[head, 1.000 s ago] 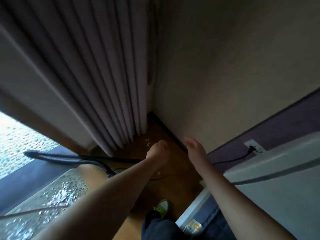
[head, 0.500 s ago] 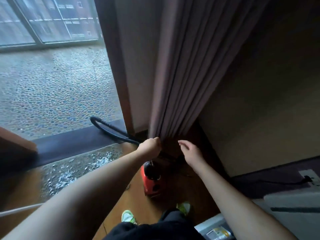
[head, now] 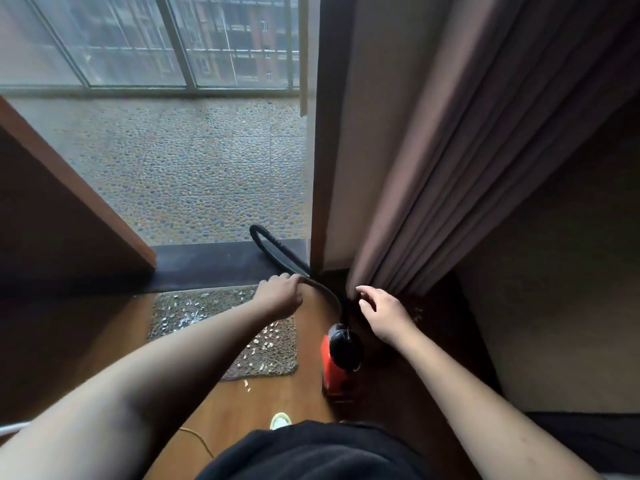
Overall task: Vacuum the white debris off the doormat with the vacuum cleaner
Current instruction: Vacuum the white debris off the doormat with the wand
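Gripping the black hose [head: 313, 284], the left hand [head: 278, 295] readies the red vacuum cleaner [head: 337, 362]; the right hand [head: 384, 315] hovers released. White debris [head: 266, 337] covers the doormat [head: 173, 325] at nine o'clock of the vacuum.

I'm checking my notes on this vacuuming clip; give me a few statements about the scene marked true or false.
1. The left hand grips the black hose. True.
2. The right hand holds the curtain. False: its fingers are spread, holding nothing.
3. White debris lies on the doormat. True.
4. The vacuum cleaner body is blue. False: it is red and black.
5. The vacuum stands on the doormat. False: it stands on the wooden floor, right of the mat.
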A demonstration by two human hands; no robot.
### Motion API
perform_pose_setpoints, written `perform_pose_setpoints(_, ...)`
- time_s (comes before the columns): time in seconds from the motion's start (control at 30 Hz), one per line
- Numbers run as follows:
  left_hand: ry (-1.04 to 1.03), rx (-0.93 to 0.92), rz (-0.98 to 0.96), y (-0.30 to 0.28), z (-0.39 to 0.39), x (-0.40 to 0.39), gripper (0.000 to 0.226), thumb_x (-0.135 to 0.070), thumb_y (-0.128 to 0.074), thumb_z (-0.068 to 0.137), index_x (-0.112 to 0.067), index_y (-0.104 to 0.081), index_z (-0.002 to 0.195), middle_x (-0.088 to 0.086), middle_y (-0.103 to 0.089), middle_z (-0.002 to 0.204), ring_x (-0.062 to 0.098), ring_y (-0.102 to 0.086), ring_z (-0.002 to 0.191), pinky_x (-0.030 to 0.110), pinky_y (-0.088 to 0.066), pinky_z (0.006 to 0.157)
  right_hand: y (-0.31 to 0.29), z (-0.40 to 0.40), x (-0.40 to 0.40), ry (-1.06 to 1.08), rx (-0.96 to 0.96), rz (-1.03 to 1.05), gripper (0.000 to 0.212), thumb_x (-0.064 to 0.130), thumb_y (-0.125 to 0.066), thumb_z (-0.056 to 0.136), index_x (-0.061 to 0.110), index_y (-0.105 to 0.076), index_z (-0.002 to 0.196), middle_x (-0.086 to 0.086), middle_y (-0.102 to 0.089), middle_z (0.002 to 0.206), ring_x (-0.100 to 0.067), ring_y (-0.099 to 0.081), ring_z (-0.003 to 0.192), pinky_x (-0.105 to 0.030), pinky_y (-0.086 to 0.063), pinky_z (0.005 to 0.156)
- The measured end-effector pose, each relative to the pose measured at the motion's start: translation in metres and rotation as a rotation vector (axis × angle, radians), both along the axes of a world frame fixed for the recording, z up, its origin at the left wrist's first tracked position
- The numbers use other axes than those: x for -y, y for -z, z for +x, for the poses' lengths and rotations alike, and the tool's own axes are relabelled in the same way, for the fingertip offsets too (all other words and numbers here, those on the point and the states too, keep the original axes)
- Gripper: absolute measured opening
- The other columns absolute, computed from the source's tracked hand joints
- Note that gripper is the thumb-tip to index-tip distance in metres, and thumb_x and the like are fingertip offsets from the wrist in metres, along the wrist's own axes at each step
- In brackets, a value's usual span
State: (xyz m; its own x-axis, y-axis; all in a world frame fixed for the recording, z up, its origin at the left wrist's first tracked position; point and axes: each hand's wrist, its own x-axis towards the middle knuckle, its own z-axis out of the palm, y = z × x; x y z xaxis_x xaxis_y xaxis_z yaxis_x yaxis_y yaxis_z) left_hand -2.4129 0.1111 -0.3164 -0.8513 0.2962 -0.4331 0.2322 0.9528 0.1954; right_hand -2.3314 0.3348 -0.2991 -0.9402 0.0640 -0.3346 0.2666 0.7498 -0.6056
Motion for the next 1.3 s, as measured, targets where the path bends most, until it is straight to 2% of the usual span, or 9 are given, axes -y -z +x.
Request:
perform_pose_setpoints(0.17,-0.029,-0.07,-0.03,-0.007,0.009,0.01,0.057,-0.044,-0.046,0.093,-0.028,-0.036,0.146,0.004,-0.05,0.141,0.027,-0.047,0.129,0.043,-0.039,0.103,0.008,-0.019,0.0,-0.122,0.012,0.076,0.043,0.024,-0.049,0.101,0.017,-0.049,0.143,-0.007,-0.053,0.142,-0.025,-0.046,0.132,-0.033,-0.033,0.111)
perform_pose_setpoints(0.27,-0.039,-0.114,-0.057,-0.01,0.009,0.019,0.066,-0.05,-0.046,0.093,-0.027,-0.027,0.152,0.003,-0.043,0.147,0.026,-0.04,0.134,0.043,-0.036,0.108,0.013,-0.031,0.003,-0.177,0.007,0.127,0.044,0.026,-0.048,0.101,0.018,-0.047,0.144,-0.006,-0.052,0.143,-0.026,-0.046,0.131,-0.035,-0.035,0.109)
perform_pose_setpoints(0.43,-0.063,-0.144,-0.068,-0.011,0.004,0.038,0.068,-0.054,-0.043,0.094,-0.027,-0.023,0.153,0.003,-0.04,0.149,0.025,-0.037,0.137,0.043,-0.033,0.111,0.018,-0.046,0.015,-0.23,0.054,0.198,0.046,0.029,-0.046,0.101,0.021,-0.045,0.146,-0.004,-0.049,0.146,-0.025,-0.045,0.132,-0.036,-0.036,0.109)
perform_pose_setpoints(0.53,-0.092,-0.147,-0.027,-0.008,-0.003,0.052,0.069,-0.054,-0.045,0.093,-0.027,-0.024,0.154,0.002,-0.04,0.15,0.024,-0.036,0.138,0.042,-0.032,0.111,0.022,-0.056,0.023,-0.221,0.086,0.197,0.045,0.03,-0.045,0.101,0.021,-0.046,0.145,-0.004,-0.051,0.144,-0.025,-0.046,0.132,-0.037,-0.037,0.109)
perform_pose_setpoints(0.7,-0.13,-0.049,0.091,0.002,-0.025,0.089,0.068,-0.05,-0.049,0.093,-0.026,-0.027,0.153,0.003,-0.044,0.147,0.025,-0.043,0.133,0.043,-0.038,0.107,0.029,-0.083,0.059,-0.207,0.137,0.192,0.042,0.026,-0.043,0.102,0.021,-0.048,0.143,-0.006,-0.052,0.143,-0.024,-0.048,0.131,-0.036,-0.038,0.108)
perform_pose_setpoints(1.03,-0.034,-0.022,0.137,0.024,-0.101,0.187,0.066,-0.048,-0.049,0.094,-0.027,-0.026,0.153,0.002,-0.042,0.147,0.024,-0.041,0.134,0.044,-0.038,0.106,0.052,-0.137,0.174,-0.071,0.194,0.159,0.04,0.019,-0.043,0.102,0.019,-0.052,0.141,-0.007,-0.056,0.14,-0.022,-0.051,0.128,-0.029,-0.038,0.106)
perform_pose_setpoints(1.3,0.092,-0.048,0.114,0.043,-0.156,0.198,0.064,-0.049,-0.046,0.095,-0.028,-0.025,0.152,0.001,-0.041,0.147,0.022,-0.038,0.135,0.045,-0.036,0.106,0.073,-0.155,0.173,0.023,0.272,0.221,0.041,0.02,-0.042,0.102,0.022,-0.05,0.143,-0.006,-0.054,0.141,-0.023,-0.05,0.129,-0.031,-0.039,0.107)
